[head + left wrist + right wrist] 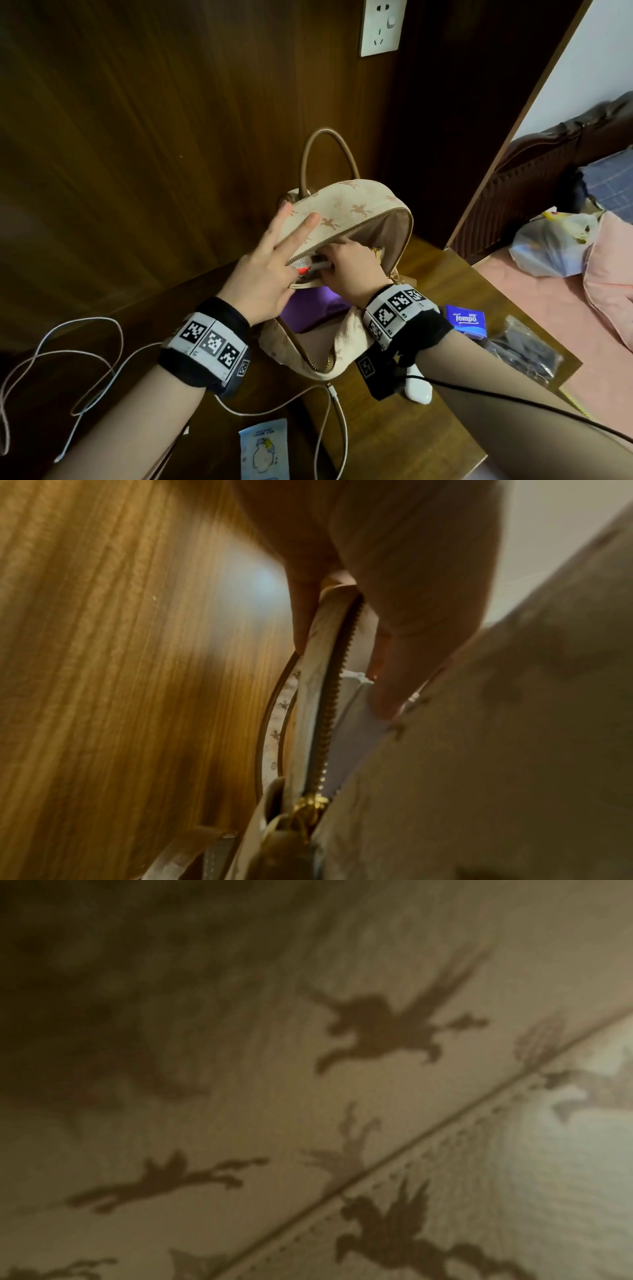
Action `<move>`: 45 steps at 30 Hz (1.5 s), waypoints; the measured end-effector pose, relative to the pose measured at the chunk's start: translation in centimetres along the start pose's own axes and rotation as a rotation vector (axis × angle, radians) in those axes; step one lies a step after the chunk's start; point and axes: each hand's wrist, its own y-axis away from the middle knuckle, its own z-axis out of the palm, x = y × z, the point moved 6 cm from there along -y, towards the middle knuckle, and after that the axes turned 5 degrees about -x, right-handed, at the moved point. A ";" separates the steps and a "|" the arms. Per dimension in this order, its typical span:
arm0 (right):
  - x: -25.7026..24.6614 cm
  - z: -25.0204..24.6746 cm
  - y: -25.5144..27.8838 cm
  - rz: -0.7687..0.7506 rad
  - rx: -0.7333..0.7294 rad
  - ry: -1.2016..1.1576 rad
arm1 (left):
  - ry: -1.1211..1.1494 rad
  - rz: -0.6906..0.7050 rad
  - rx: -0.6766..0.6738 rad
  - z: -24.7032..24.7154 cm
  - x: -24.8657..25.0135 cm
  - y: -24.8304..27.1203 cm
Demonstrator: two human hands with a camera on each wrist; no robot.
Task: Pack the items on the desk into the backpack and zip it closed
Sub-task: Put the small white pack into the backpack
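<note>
Left hand point(270, 270) pinches the backpack point(352, 209) flap, lifting it clear so right hand point(346, 263), fingers curled round a small item point(313, 265), can insert it.

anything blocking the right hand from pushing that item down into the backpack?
Nothing visible. The left hand holds the backpack flap up, so the mouth gapes. The right hand is already inside with a small white item; a purple item lies lower in the bag.

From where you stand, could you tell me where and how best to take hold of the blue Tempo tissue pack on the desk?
Probably pinch the Tempo tissue pack across its two long edges, from above. It lies flat on the desk, face up, beside the backpack and close to the right hand.
</note>
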 end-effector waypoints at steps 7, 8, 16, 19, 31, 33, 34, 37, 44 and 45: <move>1.1 0.6 -1.2 0.073 0.011 0.023 | 0.029 -0.006 -0.024 0.0 -0.5 -0.1; 1.3 0.9 -1.3 0.085 0.004 0.015 | 0.032 -0.008 -0.021 0.0 -0.6 -0.1; 1.7 3.0 -2.5 0.103 -0.052 -0.013 | 0.042 0.004 -0.017 0.3 -0.5 -0.4; 2.0 3.5 -2.8 0.154 -0.061 -0.011 | 0.042 0.001 -0.005 0.4 -0.5 -0.6; 2.3 5.1 -3.0 0.139 -0.211 0.016 | 0.003 -0.037 -0.004 0.5 -0.4 -0.4; 2.5 5.1 -3.0 0.172 -0.232 -0.004 | 0.005 -0.047 -0.009 0.5 -0.6 -0.4; 2.6 5.1 -3.0 0.199 -0.254 -0.015 | 0.005 -0.055 -0.010 0.5 -0.6 -0.4; 3.2 5.3 -2.9 0.275 -0.355 -0.036 | -0.001 -0.076 -0.006 0.5 -0.7 -0.3; 3.0 5.3 -2.9 0.239 -0.298 0.034 | 0.001 -0.088 0.011 0.5 -0.6 -0.2; 2.7 5.1 -2.8 0.206 -0.272 0.017 | 0.003 -0.089 0.014 0.6 -0.6 -0.2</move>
